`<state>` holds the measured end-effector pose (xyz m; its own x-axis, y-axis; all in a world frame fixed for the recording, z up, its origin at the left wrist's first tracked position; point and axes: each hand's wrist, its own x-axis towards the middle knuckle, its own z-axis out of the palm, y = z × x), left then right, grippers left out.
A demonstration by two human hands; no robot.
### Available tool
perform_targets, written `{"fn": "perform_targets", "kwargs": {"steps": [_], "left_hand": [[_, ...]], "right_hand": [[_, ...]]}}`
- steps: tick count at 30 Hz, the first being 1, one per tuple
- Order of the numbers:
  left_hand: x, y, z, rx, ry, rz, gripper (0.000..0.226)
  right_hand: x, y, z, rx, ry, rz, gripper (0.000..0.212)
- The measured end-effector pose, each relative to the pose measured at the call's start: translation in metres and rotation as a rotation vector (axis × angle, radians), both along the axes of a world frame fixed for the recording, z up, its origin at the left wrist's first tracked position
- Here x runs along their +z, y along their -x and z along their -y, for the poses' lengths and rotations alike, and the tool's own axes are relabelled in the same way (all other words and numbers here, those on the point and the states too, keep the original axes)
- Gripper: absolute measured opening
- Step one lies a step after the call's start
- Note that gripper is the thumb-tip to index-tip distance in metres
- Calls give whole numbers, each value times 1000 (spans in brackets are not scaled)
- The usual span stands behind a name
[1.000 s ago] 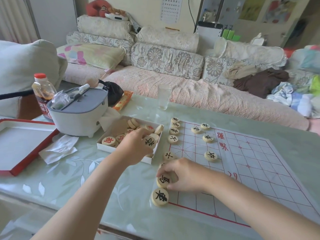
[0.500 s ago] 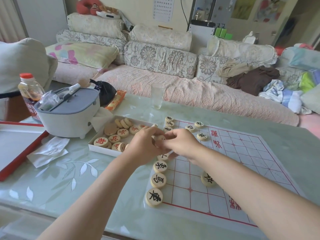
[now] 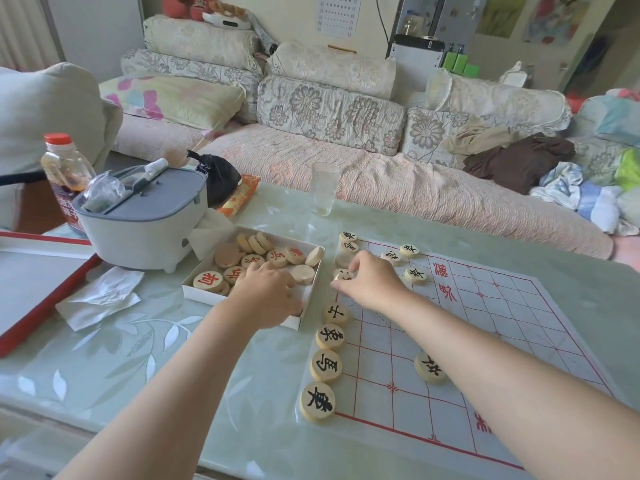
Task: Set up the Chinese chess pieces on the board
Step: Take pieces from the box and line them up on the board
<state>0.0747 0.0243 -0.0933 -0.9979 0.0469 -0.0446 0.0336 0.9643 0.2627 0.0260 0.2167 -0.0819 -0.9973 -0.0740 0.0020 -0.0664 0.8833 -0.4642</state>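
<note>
Twelve black-lettered pieces (image 3: pixel 317 401) sat on one board (image 3: pixel 502 323): eight down its left edge, four further right. One box (image 3: pixel 199 295) held at least eleven boxed pieces (image 3: pixel 207 281), with others hidden. One glass (image 3: pixel 325 188), one bottle (image 3: pixel 64 164), one grey-lidded pot (image 3: pixel 138 230), one red-edged tray (image 3: pixel 34 278), two tissues (image 3: pixel 100 296). Two hands: left hand (image 3: pixel 266 289), right hand (image 3: pixel 372 278).

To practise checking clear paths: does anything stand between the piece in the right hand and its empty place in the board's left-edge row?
Nothing visible does: the right hand holds the piece right at the gap between placed pieces.
</note>
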Motion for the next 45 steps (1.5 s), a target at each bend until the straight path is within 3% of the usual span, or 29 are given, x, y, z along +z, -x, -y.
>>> {"fn": "perform_targets", "kwargs": {"steps": [4, 9, 13, 18, 22, 31, 34, 37, 42, 45], "left_hand": [[-4, 4, 5, -19, -22, 11, 23], [-3, 10, 15, -4, -131, -19, 34], [1, 12, 29, 51, -154, -87, 35], [1, 14, 42, 75, -193, -165, 37], [-1, 14, 42, 59, -244, -187, 36], [-5, 19, 44, 66, -304, -168, 43], [-3, 19, 42, 58, -323, -196, 49], [-1, 20, 39, 35, -352, -232, 56], [2, 19, 30, -4, -409, -300, 67], [4, 19, 27, 41, -420, -354, 60]], "right_hand": [[-10, 1, 10, 51, -141, -4, 30], [-2, 8, 19, 75, -369, -98, 42], [11, 25, 36, 114, -275, -162, 18], [14, 57, 55, 219, -242, -25, 39], [13, 71, 69, 273, -384, 56, 43], [9, 86, 77, 343, -600, -35, 24], [13, 86, 74, 371, -508, -83, 27], [20, 78, 76, 330, -238, -73, 39], [26, 59, 83, 290, 213, 320, 37], [24, 53, 83, 306, 382, 447, 34]]}}
